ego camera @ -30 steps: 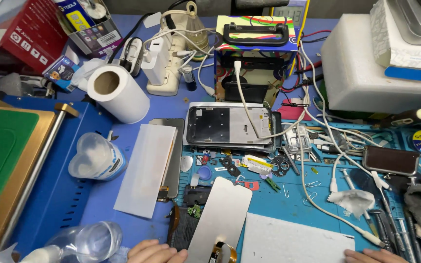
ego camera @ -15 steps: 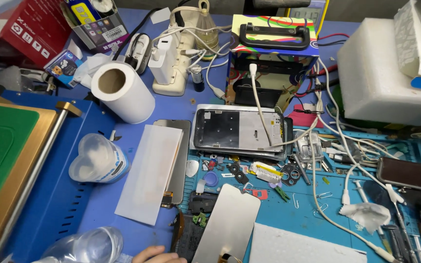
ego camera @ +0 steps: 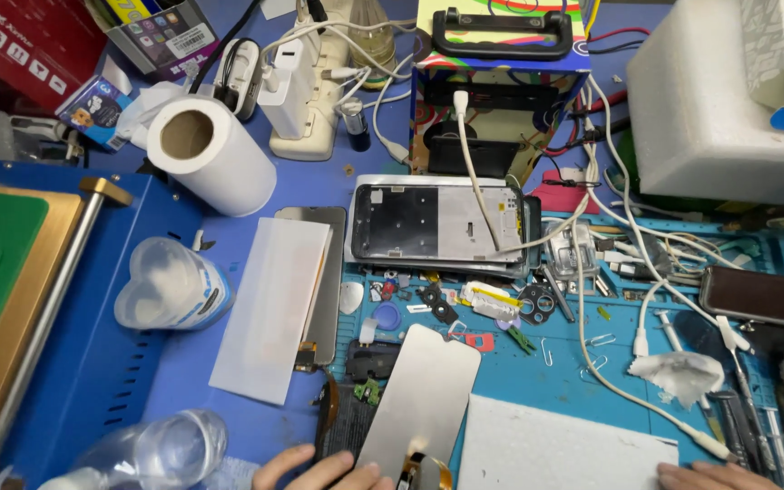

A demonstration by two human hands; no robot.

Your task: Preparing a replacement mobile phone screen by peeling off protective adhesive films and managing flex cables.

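Grey screen panel (ego camera: 424, 399): flat, tilted, left hand (ego camera: 319, 470) apparently touching.

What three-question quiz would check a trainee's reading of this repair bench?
1. True or false: the paper roll lies on its side on the blue mat.
2. Which thing is the left hand touching? A) grey screen panel B) crumpled tissue C) clear bottle
3. Fill in: a white cable runs across the opened ____ frame.

Key: 1 true. 2 A: its fingers rest at the panel's lower end. 3 phone. The right hand lies flat at the bottom edge, holding nothing visible.
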